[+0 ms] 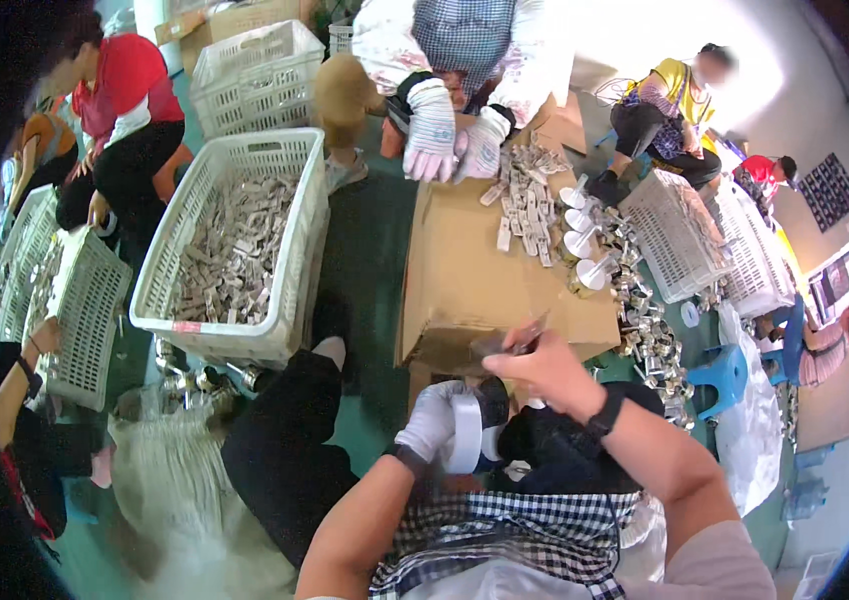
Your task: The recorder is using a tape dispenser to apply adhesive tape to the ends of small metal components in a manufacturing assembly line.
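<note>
Floor workshop: crates (pixel 235 235) of metal parts, seated workers sorting.

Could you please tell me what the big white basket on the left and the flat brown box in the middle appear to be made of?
The white lattice basket looks like moulded plastic, with a regular grid of holes and a slight gloss. The flat brown box looks like matt corrugated cardboard, with folded flaps.

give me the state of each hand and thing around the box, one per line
left hand: white-gloved, fingers closed on tape roll
tape roll: white, gripped
right hand: bare, pinching a small dark piece
small dark piece: held above the box
cardboard box: metal parts on top
white crate: part-filled with metal parts
</note>
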A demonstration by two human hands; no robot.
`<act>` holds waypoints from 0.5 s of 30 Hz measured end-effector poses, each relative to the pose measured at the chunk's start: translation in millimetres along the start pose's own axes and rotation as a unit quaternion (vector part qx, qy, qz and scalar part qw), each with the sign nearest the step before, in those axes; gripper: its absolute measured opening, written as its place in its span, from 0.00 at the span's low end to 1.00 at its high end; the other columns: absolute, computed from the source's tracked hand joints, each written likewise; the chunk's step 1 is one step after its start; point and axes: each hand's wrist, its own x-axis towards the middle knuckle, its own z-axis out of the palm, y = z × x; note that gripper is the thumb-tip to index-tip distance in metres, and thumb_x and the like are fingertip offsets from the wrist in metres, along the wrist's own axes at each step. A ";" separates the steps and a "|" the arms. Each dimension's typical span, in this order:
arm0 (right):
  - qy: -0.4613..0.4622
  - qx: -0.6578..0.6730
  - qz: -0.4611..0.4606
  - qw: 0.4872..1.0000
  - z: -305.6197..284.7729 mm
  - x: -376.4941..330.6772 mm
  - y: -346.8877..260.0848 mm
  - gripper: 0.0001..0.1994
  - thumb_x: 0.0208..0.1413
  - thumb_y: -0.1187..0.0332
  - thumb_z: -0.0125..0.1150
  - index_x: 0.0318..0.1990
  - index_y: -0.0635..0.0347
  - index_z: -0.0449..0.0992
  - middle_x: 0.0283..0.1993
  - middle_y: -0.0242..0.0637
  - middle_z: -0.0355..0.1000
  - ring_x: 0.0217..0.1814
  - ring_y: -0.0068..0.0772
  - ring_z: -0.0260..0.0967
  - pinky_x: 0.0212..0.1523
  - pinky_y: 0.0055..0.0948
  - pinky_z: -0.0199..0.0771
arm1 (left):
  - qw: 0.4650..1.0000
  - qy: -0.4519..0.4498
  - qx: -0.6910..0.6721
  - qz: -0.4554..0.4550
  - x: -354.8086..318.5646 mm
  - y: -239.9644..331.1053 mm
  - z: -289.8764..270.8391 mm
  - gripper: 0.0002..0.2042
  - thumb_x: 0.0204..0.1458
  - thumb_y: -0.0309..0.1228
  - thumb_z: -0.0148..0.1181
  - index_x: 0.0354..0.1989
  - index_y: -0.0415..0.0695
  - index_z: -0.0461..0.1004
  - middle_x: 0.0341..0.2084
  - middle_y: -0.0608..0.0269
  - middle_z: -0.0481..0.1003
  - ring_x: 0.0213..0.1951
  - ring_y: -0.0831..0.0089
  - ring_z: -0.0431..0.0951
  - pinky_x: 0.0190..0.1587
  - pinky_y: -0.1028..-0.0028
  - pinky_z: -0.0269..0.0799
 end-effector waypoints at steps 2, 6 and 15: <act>0.045 -0.052 -0.086 0.994 -21.3 -1.9 -12.6 0.14 0.43 0.71 0.69 0.32 0.59 0.66 0.20 0.25 0.61 0.16 0.13 0.56 0.15 0.16 0.52 | 0.999 -0.004 -0.047 0.010 -4.0 38.4 15.6 0.08 0.51 0.26 0.50 0.36 0.36 0.73 0.31 0.54 0.76 0.31 0.64 0.76 0.38 0.68 0.75; 0.071 -0.095 -0.329 0.937 -21.7 -12.0 -46.5 0.19 0.37 0.72 0.73 0.36 0.57 0.68 0.32 0.24 0.64 0.34 0.14 0.61 0.35 0.16 0.64 | 0.989 -0.037 -0.143 0.023 2.3 120.4 24.2 0.08 0.47 0.18 0.54 0.36 0.38 0.74 0.31 0.63 0.76 0.33 0.75 0.76 0.38 0.75 0.74; -0.129 -0.077 -0.522 0.840 69.6 -36.8 -61.6 0.22 0.43 0.68 0.65 0.47 0.57 0.65 0.43 0.38 0.68 0.45 0.41 0.68 0.46 0.35 0.69 | 0.994 -0.008 -0.059 0.096 98.9 243.1 21.8 0.11 0.48 0.29 0.51 0.33 0.32 0.73 0.25 0.52 0.74 0.27 0.65 0.74 0.27 0.72 0.69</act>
